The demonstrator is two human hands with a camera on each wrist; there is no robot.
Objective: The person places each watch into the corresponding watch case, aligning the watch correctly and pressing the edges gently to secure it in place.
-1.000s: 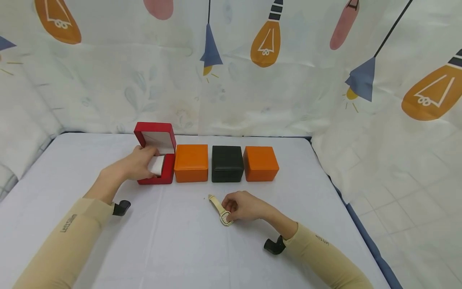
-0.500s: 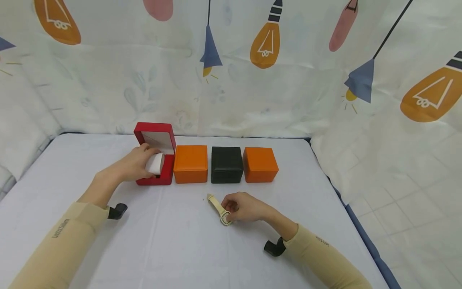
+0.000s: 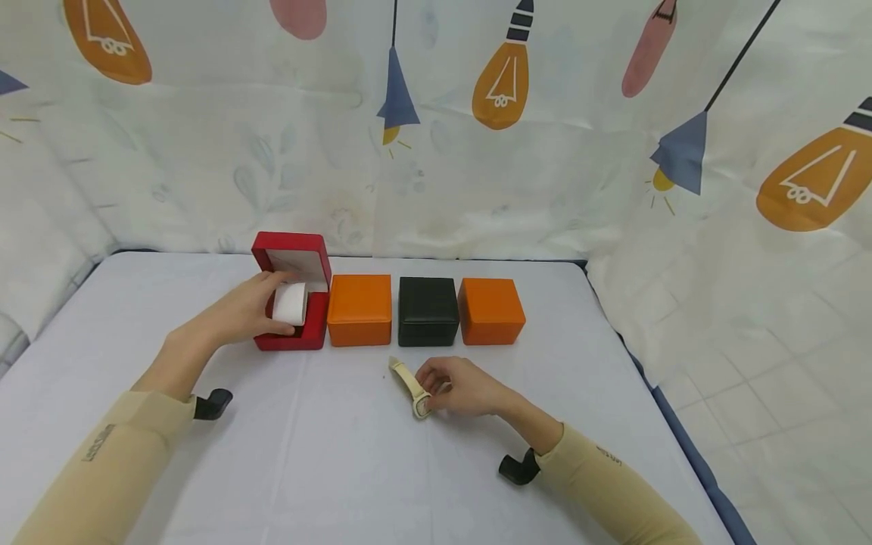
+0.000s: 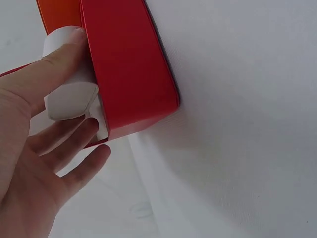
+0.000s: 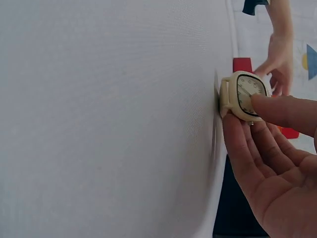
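Note:
At the far left of the table, a red watch box (image 3: 315,322) stands with its lid up. My left hand (image 3: 241,310) grips the white watch cushion (image 3: 291,304), which sits partly raised out of that box; the left wrist view shows the thumb along the cushion (image 4: 72,99). In front of the row of boxes, my right hand (image 3: 466,387) pinches a cream wristwatch (image 3: 411,386) by its case. The right wrist view shows the thumb on the dial of the wristwatch (image 5: 250,94), with fingers beneath the case. Its strap points away, toward the boxes.
Right of the red box stand a closed orange box (image 3: 359,310), a closed dark green box (image 3: 428,312) and another orange box (image 3: 492,311). The white-covered table (image 3: 341,469) meets a patterned curtain (image 3: 436,189) at the back.
My left hand has lifted the white cushion a little within the red box, and its forearm has shifted left. My right hand has tilted the watch up slightly, moving it a little left.

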